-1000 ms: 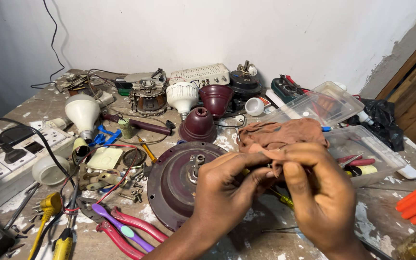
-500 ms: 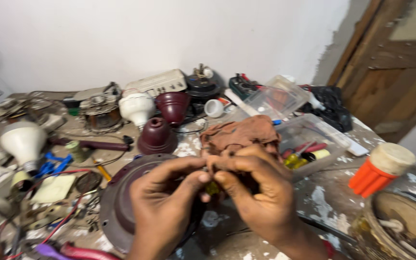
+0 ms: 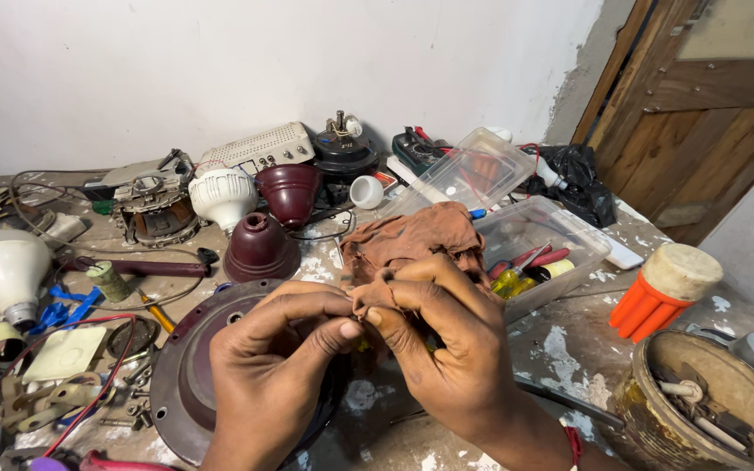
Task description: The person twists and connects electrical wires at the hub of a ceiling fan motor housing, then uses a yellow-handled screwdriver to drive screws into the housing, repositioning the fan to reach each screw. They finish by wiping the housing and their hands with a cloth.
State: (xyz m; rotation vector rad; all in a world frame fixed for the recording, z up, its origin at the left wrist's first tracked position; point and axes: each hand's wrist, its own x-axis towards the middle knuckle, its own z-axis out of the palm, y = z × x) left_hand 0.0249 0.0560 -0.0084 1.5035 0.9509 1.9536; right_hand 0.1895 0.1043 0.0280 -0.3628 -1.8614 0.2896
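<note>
Cloth (image 3: 412,240) at bench (image 3: 560,349) centre, behind both hands, left (image 3: 277,366) and right (image 3: 447,349). Round cover (image 3: 185,384) under left hand, toward front edge. Box (image 3: 538,249) just right of cloth, screwdrivers (image 3: 525,266) inside. Tin (image 3: 709,406) at front right corner. Bulb (image 3: 6,270) near left edge.

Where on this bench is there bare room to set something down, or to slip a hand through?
Barest patch: paint-flecked benchtop between the clear plastic tray, orange ribbed holder and rusty tin. A smaller gap lies right of the tray, before the door. The left side is crowded: bulbs, wires, pliers, maroon fan cover. Both hands pinch the brown rag.
</note>
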